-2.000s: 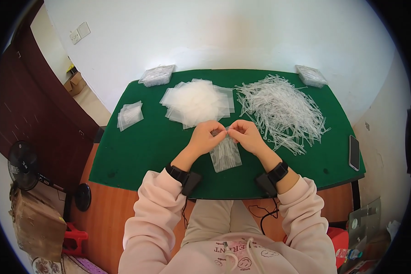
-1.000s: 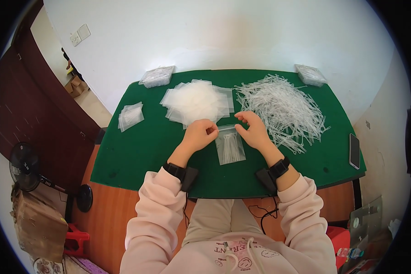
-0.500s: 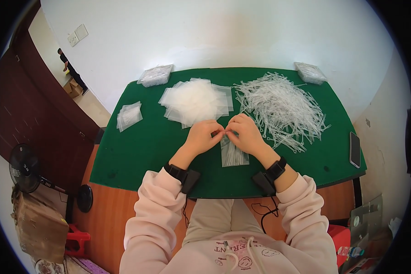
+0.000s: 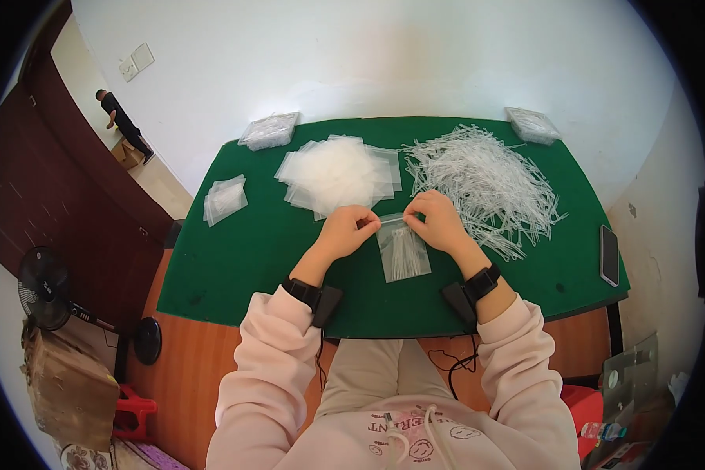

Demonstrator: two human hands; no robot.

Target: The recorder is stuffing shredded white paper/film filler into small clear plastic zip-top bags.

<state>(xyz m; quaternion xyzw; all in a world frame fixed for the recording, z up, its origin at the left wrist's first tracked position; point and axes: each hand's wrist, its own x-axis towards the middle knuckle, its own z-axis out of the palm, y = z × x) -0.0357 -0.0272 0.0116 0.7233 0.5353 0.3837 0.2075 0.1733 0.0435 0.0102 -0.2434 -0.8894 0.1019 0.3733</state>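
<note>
A clear zip bag (image 4: 405, 258) with several thin, clear plastic sticks inside hangs or lies before me at the middle of the green table. My left hand (image 4: 345, 235) pinches its upper left corner between thumb and fingers. At the upper right corner, my right hand (image 4: 437, 223) is likewise closed in a pinch. Beyond my left hand lies a heap of flat, translucent zip bags (image 4: 338, 174). Past my right hand spreads a big loose pile of clear plastic sticks (image 4: 486, 184) with small looped ends.
A small stack of clear bags (image 4: 225, 199) lies on the table's left. Clear boxes (image 4: 269, 131) stand at both far corners, the other box (image 4: 533, 125) being at right. A phone (image 4: 609, 255) rests near the right edge. A person (image 4: 122, 121) stands beyond the doorway.
My hands have drawn apart, from meeting above the bag to its two upper corners. The bag's top edge now shows between them. The person in the doorway has shifted slightly.
</note>
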